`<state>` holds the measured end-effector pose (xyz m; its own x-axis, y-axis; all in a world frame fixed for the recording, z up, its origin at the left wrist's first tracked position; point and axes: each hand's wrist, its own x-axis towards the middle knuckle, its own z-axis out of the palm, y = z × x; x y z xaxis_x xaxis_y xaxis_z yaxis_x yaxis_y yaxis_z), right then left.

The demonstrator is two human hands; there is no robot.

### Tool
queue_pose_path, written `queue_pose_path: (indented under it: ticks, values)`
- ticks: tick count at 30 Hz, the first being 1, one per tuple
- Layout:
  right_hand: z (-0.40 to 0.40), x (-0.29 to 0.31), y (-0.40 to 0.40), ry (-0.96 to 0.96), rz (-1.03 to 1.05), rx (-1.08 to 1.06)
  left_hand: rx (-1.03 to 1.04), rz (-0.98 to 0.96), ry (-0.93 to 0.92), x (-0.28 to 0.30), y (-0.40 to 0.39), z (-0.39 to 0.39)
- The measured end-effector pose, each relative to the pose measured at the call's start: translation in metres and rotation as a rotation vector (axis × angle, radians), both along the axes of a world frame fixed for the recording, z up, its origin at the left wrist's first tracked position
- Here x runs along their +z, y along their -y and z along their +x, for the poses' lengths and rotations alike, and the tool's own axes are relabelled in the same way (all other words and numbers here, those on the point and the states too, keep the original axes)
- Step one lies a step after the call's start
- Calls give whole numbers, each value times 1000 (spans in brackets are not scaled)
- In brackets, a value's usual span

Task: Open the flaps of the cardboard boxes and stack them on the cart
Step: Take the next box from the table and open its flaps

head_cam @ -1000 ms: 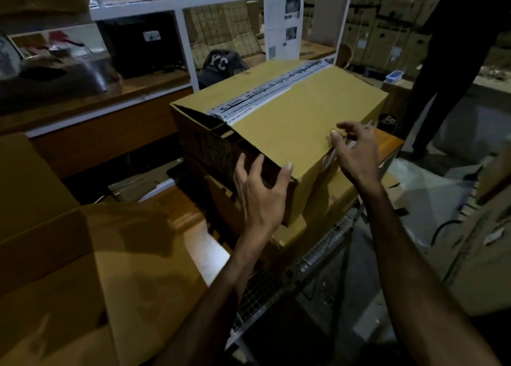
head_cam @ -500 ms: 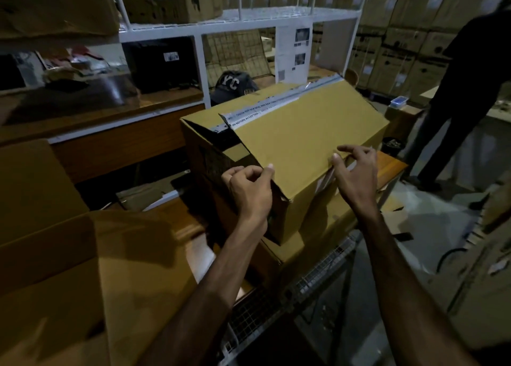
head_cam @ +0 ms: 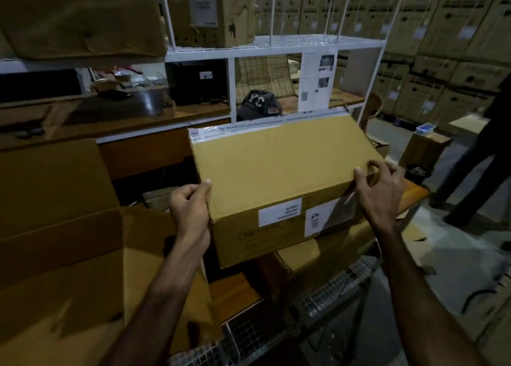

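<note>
Left hand (head_cam: 190, 211) and right hand (head_cam: 380, 193) each pinch the near flap (head_cam: 276, 166) of the cardboard box (head_cam: 276, 235); yanking could tip it off the lower box (head_cam: 318, 258).

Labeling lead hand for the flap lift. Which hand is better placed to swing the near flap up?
Left, narrowly. The left hand pinches the near flap at its free corner, thumb on top. The right hand curls at the flap's right edge, its purchase looking looser. Likely both lift together.
</note>
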<state>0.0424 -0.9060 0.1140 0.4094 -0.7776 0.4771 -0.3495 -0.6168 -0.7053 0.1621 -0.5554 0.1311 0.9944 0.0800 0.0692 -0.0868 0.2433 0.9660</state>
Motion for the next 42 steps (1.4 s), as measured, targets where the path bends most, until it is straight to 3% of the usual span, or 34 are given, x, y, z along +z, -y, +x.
queue_pose_path:
  ticks: [3,8,16,22,26,32,35,42]
  values:
    - [-2,2,5,5,82,29,35,-20,-19,2,-26,3]
    - [-4,6,-2,20,219,251,83,-34,-15,4,-61,0]
    - [-1,1,-25,10,216,313,186,-65,-81,-1,-83,-14]
    - [-5,0,-22,14,257,366,126,75,-126,-12,-87,-15]
    - [-16,12,-22,91,543,518,23,128,-106,-5,-94,-19]
    - [-32,28,-7,267,1068,656,-57,-98,-77,19,-102,-37]
    - [-40,31,3,287,1160,687,-69,-160,-115,25,-110,-41]
    - [-62,35,15,93,1174,712,-253,-142,-59,18,-120,-44]
